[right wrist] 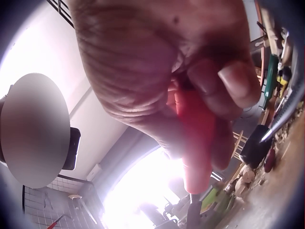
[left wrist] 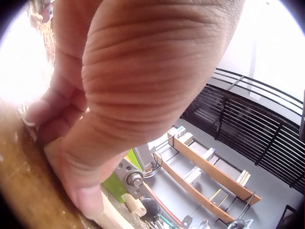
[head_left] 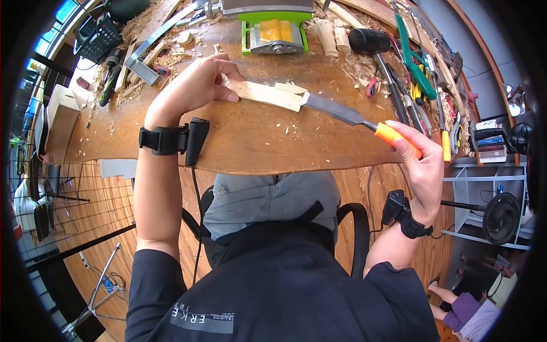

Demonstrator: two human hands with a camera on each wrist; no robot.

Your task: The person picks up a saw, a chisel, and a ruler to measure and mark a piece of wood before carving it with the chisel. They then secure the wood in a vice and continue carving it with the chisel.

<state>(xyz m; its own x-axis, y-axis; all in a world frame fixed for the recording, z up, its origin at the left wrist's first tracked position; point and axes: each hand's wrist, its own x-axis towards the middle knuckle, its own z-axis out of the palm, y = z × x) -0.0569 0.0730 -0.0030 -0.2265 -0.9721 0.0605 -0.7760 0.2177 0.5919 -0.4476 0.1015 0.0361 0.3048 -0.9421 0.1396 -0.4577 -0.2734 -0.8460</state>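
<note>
The table carries a green vise toward its far edge, leaving the near side to the hands. The right hand curls round the orange handle of a chisel near the right of the near edge, probably for control of the blade. The left hand pinches the left end of a pale wooden strip, seemingly to steady it. That strip lies mid-table before the vise, the blade's tip at its right end.
</note>
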